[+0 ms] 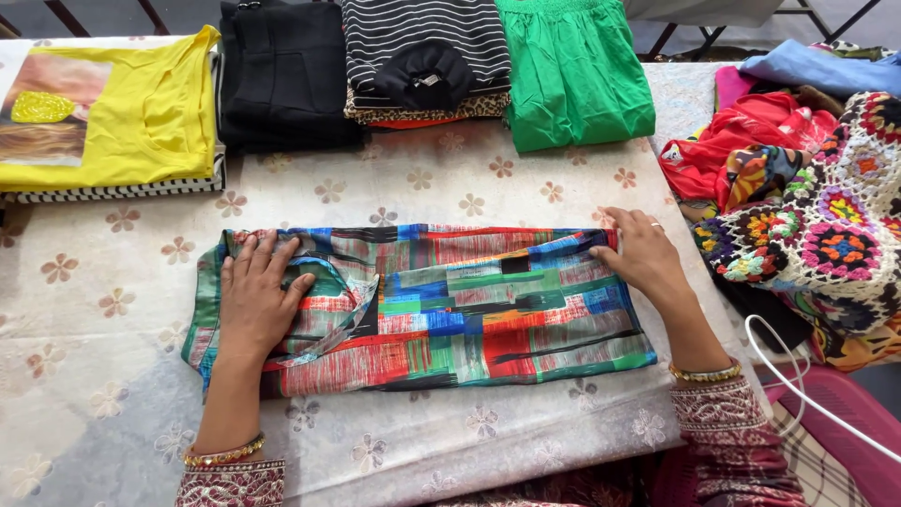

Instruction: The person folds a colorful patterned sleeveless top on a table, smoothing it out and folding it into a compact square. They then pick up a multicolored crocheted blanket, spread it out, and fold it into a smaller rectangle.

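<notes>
Both palms lie flat and open, gripping nothing: left hand (255, 296) and right hand (641, 252) press opposite ends of the folded multicoloured garment (469, 310) on the floral tablecloth (113, 376). Even pressure outward should keep creases crisp. Beyond the fingers sit folded stacks: yellow top (141, 113), green garment (572, 75).

Single head-worn view, looking steeply down and forward over the table (526, 432), close range, left hand (253, 296) and right hand (643, 253) in the lower half, folded stacks along the top edge.
</notes>
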